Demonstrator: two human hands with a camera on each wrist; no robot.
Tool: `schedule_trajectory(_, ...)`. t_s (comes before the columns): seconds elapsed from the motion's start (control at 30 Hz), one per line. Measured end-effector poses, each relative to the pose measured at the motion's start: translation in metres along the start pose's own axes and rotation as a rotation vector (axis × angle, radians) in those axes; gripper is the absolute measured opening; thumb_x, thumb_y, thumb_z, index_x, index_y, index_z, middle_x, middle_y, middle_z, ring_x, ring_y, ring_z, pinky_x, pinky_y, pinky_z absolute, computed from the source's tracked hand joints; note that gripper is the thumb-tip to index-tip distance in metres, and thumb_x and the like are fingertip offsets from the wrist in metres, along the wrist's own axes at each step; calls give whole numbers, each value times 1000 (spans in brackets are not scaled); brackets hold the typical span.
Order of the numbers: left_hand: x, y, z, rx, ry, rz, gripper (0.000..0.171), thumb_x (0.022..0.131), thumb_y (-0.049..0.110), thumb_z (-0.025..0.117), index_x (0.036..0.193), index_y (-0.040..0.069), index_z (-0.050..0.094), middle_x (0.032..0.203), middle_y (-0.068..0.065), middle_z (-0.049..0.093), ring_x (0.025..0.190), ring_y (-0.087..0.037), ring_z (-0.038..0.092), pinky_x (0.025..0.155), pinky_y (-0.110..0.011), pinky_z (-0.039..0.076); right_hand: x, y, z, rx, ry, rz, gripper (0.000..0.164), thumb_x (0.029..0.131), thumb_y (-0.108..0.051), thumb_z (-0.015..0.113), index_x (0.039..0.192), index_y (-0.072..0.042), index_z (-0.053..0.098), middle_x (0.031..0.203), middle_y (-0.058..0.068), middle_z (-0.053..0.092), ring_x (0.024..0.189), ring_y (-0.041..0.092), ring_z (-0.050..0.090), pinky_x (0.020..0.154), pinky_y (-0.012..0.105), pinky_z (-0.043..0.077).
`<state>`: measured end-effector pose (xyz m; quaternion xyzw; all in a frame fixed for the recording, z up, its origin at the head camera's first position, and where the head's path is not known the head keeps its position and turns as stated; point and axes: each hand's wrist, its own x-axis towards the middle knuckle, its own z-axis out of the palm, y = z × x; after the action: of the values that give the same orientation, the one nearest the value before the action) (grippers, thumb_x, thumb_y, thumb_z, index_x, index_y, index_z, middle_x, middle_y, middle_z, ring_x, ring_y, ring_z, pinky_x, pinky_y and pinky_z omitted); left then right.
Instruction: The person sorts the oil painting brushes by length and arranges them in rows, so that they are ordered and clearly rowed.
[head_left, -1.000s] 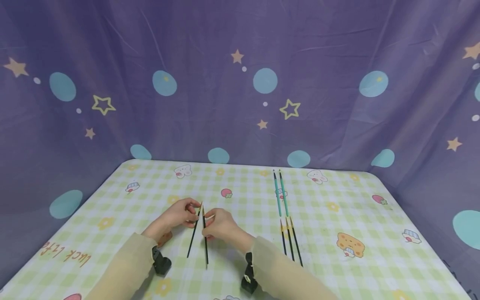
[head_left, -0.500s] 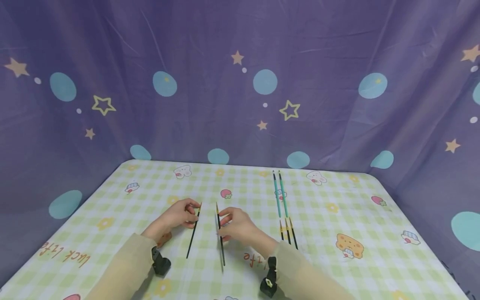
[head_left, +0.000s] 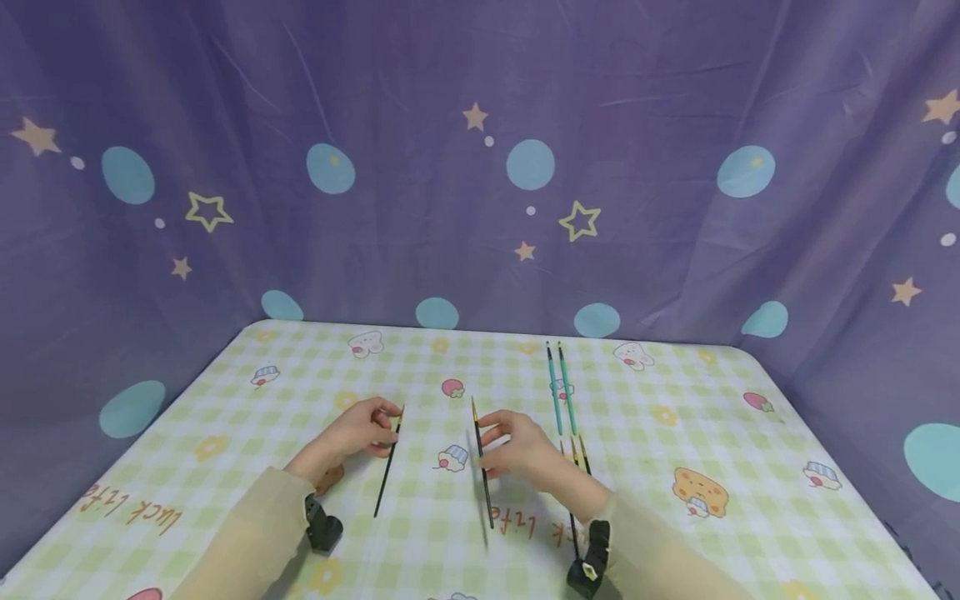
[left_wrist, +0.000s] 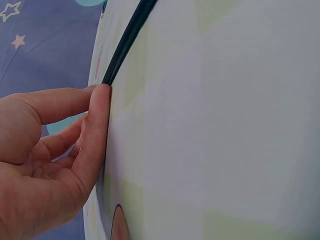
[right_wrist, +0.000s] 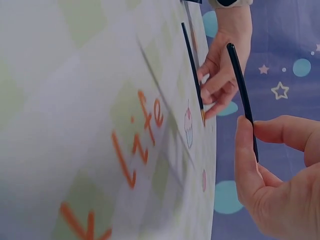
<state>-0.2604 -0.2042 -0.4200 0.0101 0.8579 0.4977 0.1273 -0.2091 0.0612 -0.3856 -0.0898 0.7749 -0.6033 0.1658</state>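
My left hand (head_left: 360, 429) pinches a thin black paintbrush (head_left: 386, 479) near its gold-coloured ferrule, and the brush lies along the tablecloth, bristles to the back. In the left wrist view the thumb and a finger meet on its dark handle (left_wrist: 127, 42). A second black paintbrush (head_left: 486, 487) is between the thumb and fingers of my right hand (head_left: 517, 450). It hangs a little above the cloth, its shadow apart from it. The right wrist view shows this brush's handle (right_wrist: 240, 82) in the pinch, with the left hand (right_wrist: 222, 70) behind.
Two teal paintbrushes (head_left: 567, 392) lie side by side at the back right. In front of them lie three black paintbrushes (head_left: 576, 454), partly hidden by the right hand and forearm. A checked tablecloth (head_left: 750, 467) covers the table; a purple curtain (head_left: 420, 250) hangs behind and beside it.
My right hand has moved right with its black paintbrush, away from the left hand's brush, and now covers part of the black brushes on the right. The left hand has stayed put.
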Motion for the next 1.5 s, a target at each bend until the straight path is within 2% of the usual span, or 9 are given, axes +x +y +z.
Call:
schedule_trajectory(0.17, 0, 0, 1, 3, 3, -1, 37, 81, -2, 63, 116, -3, 51, 79, -10, 42, 63, -18, 53, 57, -31, 55, -10, 1, -19, 10, -2, 0, 51, 74, 7, 64, 123, 3, 48, 94, 15, 53, 65, 19, 60, 63, 37, 57)
schedule_trajectory(0.4, 1, 2, 3, 15, 17, -8, 36, 80, -2, 63, 115, -3, 52, 78, -11, 43, 60, -19, 55, 54, -31, 55, -20, 2, -41, -28, 59, 19, 51, 74, 7, 63, 123, 2, 48, 94, 15, 53, 66, 19, 60, 64, 38, 57)
schedule_trajectory(0.67, 2, 2, 4, 28, 29, -12, 37, 80, -1, 64, 114, -3, 52, 78, -10, 44, 60, -18, 56, 54, -31, 55, -32, 8, -63, -28, 59, 5, 53, 76, 7, 62, 127, 3, 44, 96, 17, 52, 68, 20, 59, 65, 42, 56)
schedule_trajectory(0.9, -1, 5, 5, 78, 37, 0, 43, 75, 3, 70, 115, -2, 53, 78, -10, 46, 61, -18, 54, 55, -30, 56, -38, 13, -76, -29, 60, 17, 55, 77, 6, 61, 128, 4, 42, 98, 17, 51, 69, 20, 59, 65, 41, 56)
schedule_trajectory(1.2, -4, 10, 8, 142, 53, 2, 43, 75, 0, 70, 115, -2, 53, 77, -9, 45, 62, -18, 51, 55, -29, 55, -45, 19, -90, -36, 101, 40, 55, 76, 6, 62, 127, 5, 42, 97, 17, 52, 72, 21, 60, 65, 39, 56)
schedule_trajectory(1.5, -5, 14, 10, 185, 64, 3, 42, 74, -2, 69, 113, -2, 53, 74, -8, 45, 54, -17, 51, 51, -29, 53, -52, 30, -102, -45, 119, 47, 56, 73, 8, 61, 126, 7, 42, 94, 16, 51, 70, 21, 58, 64, 38, 57)
